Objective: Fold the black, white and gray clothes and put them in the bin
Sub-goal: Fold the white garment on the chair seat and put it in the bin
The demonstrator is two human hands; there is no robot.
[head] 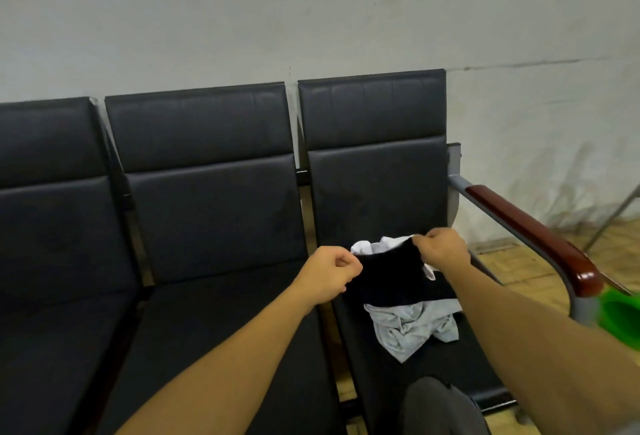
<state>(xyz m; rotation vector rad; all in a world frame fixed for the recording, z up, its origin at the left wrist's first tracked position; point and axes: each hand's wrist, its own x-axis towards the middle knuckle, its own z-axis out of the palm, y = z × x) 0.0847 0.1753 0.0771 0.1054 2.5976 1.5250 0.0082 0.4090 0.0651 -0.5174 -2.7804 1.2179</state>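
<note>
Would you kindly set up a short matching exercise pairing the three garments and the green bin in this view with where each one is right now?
Things:
1. black garment
2. gray garment
3. white garment
4. green bin

Places or states:
A. crumpled on the seat, nearest the camera
B. held up by the left hand and right hand
C. beyond the armrest, at the right edge
D. partly hidden behind the held cloth

Pairs: 1-B, 2-A, 3-D, 4-C

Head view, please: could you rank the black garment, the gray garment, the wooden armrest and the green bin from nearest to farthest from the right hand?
1. Black garment: gripped by the right hand.
2. Gray garment: on the seat below.
3. Wooden armrest: to the right.
4. Green bin: far right edge.
</note>
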